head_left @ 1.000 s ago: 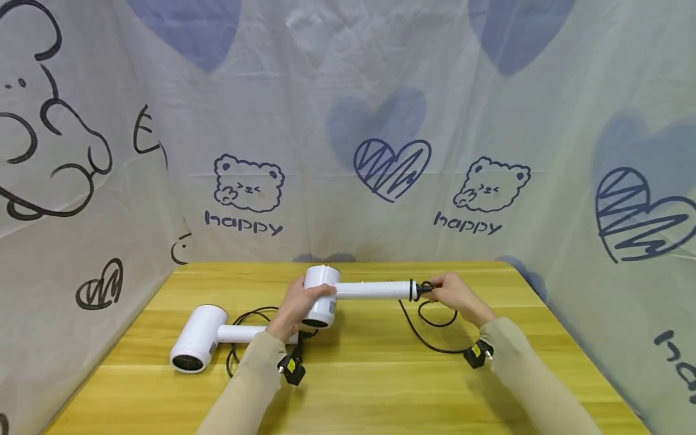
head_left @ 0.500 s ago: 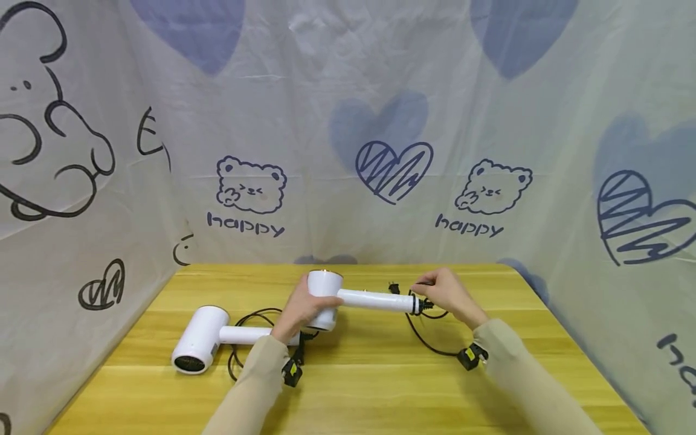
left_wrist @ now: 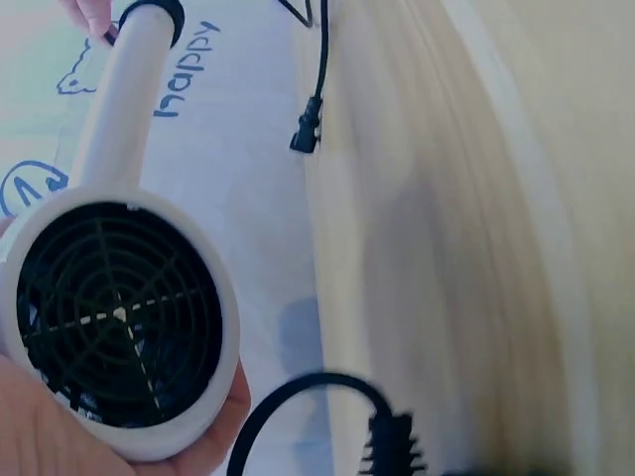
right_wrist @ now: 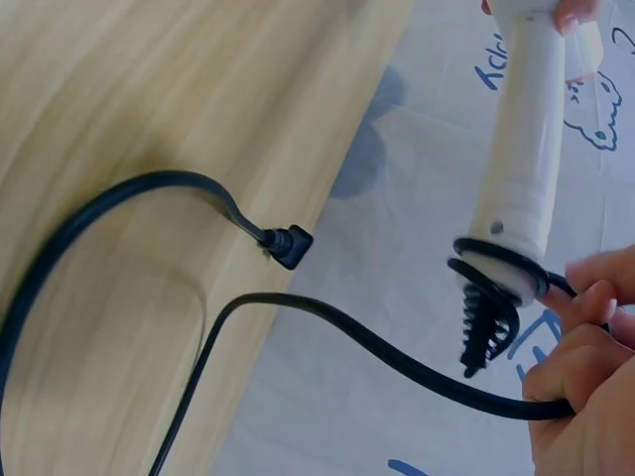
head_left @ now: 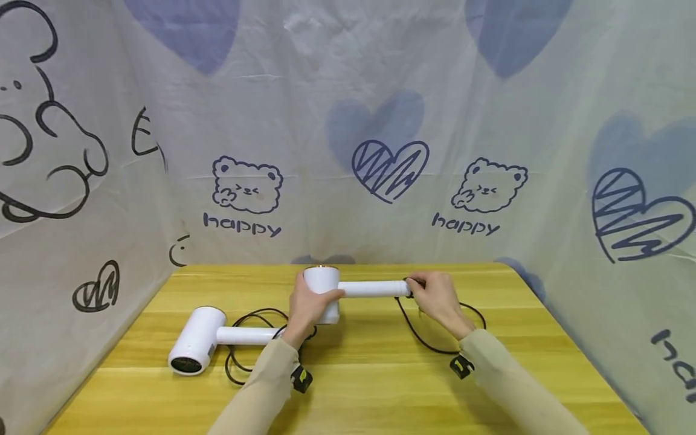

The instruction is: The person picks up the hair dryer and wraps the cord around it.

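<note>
A white hair dryer [head_left: 372,289] is held above the table with its handle pointing right. My left hand [head_left: 306,307] grips its wide head from the side, thumb across the front; the dark round grille [left_wrist: 119,315] faces the left wrist camera. At the handle's end my right hand [head_left: 439,297] pinches the black cord [right_wrist: 397,359], which wraps round that end beside the ribbed strain relief [right_wrist: 478,327]. Part of the cord runs through the curled right fingers. Its plug [right_wrist: 289,246] shows in the right wrist view, at the end of a loose stretch.
A second white hair dryer [head_left: 197,340] lies on the wooden table [head_left: 380,393] at left, its black cord [head_left: 235,368] looped around the handle, partly behind my left forearm. A printed cloth [head_left: 326,199] hangs behind the table and along both sides.
My right hand has moved left to the handle's end, after passing above it with the cord. The handle dipped, then came back level. My left hand keeps its grip.
</note>
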Demonstrator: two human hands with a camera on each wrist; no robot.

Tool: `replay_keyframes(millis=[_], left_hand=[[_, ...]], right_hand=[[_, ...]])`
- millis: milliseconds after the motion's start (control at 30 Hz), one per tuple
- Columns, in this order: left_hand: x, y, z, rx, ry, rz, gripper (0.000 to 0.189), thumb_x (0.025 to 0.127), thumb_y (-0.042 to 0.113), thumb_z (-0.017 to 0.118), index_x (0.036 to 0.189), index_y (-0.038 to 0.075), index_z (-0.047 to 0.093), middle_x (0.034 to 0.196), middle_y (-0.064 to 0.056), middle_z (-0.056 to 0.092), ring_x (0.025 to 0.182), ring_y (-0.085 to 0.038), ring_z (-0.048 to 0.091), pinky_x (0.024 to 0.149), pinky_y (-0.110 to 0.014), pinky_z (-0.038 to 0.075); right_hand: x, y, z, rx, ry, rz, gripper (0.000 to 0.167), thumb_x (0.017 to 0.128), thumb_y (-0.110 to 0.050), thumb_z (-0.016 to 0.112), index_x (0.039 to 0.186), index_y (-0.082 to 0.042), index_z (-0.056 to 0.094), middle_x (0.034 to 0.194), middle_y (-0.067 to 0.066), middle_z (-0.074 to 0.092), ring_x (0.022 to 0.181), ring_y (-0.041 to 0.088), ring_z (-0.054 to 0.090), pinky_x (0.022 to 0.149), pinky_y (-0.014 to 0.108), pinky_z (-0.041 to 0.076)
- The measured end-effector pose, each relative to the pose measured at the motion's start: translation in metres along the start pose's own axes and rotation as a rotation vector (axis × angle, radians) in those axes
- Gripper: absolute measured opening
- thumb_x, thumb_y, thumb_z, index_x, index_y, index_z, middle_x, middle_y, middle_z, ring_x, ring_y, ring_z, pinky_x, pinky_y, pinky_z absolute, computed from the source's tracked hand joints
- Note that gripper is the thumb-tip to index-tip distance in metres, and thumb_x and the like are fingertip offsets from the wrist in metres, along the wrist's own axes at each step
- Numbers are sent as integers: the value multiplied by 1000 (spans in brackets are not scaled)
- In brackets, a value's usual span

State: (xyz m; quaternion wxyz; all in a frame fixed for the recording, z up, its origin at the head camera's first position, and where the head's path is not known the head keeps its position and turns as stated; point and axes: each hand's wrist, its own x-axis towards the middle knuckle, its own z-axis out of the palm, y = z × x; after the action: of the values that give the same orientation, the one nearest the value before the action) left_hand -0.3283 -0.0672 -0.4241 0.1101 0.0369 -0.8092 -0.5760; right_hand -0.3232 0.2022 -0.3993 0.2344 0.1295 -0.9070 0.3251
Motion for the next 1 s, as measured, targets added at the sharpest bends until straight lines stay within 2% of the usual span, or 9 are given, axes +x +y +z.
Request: replay_keyframes(millis=[233, 467, 633, 700, 800, 1000], left_hand=[[-5, -1, 5, -94, 68, -65, 90, 68, 31, 86, 142, 11, 37, 119, -16, 58, 99, -31, 60, 75, -38, 57], [-4, 2, 9, -141, 119, -72, 88, 69, 31, 85, 140, 10, 37, 119, -16, 57, 100, -32, 59, 76, -39, 56], [-2, 0, 9, -176, 115, -104, 87, 72, 30, 84, 141, 9, 35, 123, -17, 55, 105, -33, 58, 81, -40, 56], [-3, -1, 9, -189, 106, -117, 88, 73, 30, 83, 142, 8, 34, 125, -18, 54, 107, -34, 57, 82, -42, 56], [-3, -4, 7, -207, 102, -143, 88, 73, 29, 83, 143, 8, 33, 126, -18, 52, 108, -34, 56, 83, -42, 55], [2, -3, 5, -287, 110, -155, 87, 73, 29, 83, 142, 9, 33, 125, -16, 51, 105, -31, 56, 82, -38, 54]], right_hand=[[-2, -4, 6, 11, 35, 24, 23, 95, -14, 60, 110, -2, 74, 86, 13, 74, 46, 10, 43, 41, 21, 33], [-4, -5, 4, 18, 25, 60, 29, 99, -16, 53, 122, -5, 69, 82, 9, 73, 43, 9, 41, 37, 22, 31], [-6, -2, 1, 59, 18, 40, 27, 100, -13, 53, 119, -5, 70, 85, 8, 74, 41, 7, 33, 38, 20, 26], [-8, 2, 2, 74, -10, 22, 27, 99, -10, 52, 120, -4, 69, 87, 9, 74, 41, 6, 30, 39, 20, 24], [-11, 7, 2, 111, -98, 14, 30, 101, -8, 50, 126, -4, 65, 92, 9, 74, 41, 4, 27, 40, 19, 24], [-10, 12, -3, 285, -269, 59, 38, 104, -10, 42, 141, -10, 53, 98, 7, 71, 48, 4, 34, 42, 19, 29]])
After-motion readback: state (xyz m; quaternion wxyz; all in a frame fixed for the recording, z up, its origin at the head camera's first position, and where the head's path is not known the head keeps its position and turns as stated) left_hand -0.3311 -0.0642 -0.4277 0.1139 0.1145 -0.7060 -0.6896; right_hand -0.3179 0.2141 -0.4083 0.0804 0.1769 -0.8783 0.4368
